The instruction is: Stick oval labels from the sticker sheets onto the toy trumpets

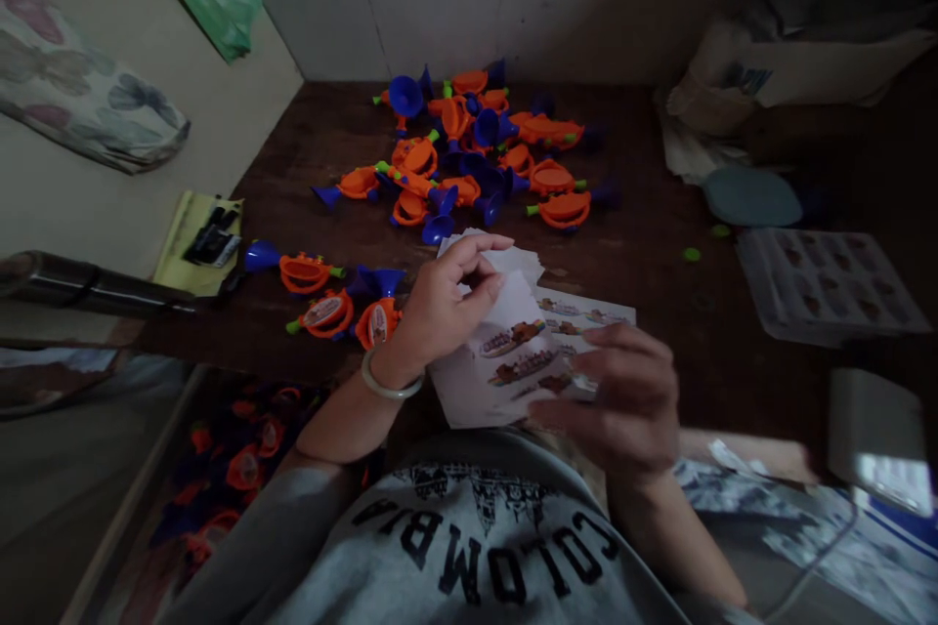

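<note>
My left hand (450,303), with a pale bangle on its wrist, pinches a white sticker sheet (469,400) near its top between thumb and fingers. Printed on the sheet are small brown and rainbow pictures with lettering. My right hand (622,391) is blurred by motion at the sheet's right side, its thumb and fingers apart; I make out nothing held in it. Under the hands lie more sticker sheets (616,312) on the table. To the left of my left hand are orange toy trumpets (322,312) with blue bells, some with an oval sticker on the side.
A pile of several orange and blue toy trumpets (454,186) covers the back middle of the brown table (630,254). At right stand a clear plastic tray (828,283) and a light-blue lid (753,196). A yellow pad (176,239) and dark cylinder (80,283) are left; more trumpets (245,464) lie below.
</note>
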